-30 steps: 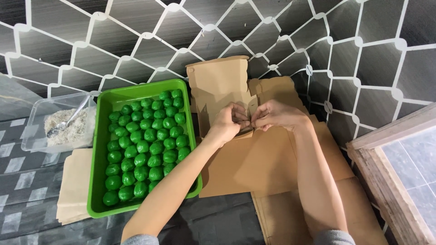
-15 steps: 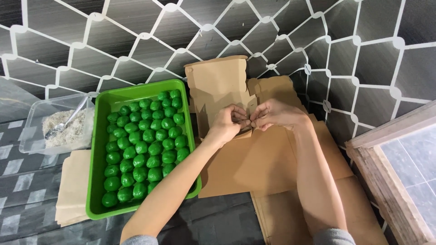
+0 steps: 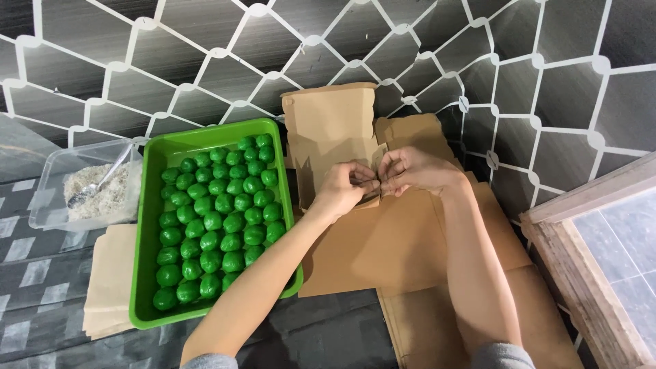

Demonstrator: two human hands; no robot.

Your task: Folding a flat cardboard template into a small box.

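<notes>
Pinching a small fold of brown card (image 3: 374,179) between them, the left hand (image 3: 344,188) and right hand (image 3: 412,171) meet fingertip to fingertip, both closed on the card's edge. Beyond the hands stands an unfolded card flap (image 3: 331,130), and flat card sheets (image 3: 383,246) lie beneath both wrists. Left of the left hand sits a green tray (image 3: 149,273) of green balls (image 3: 219,219). Farther left, a clear tub (image 3: 51,198) holds white flakes and a spoon (image 3: 102,183).

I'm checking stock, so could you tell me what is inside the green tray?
The green tray holds rows of green balls. The left forearm covers its near right corner.
</notes>
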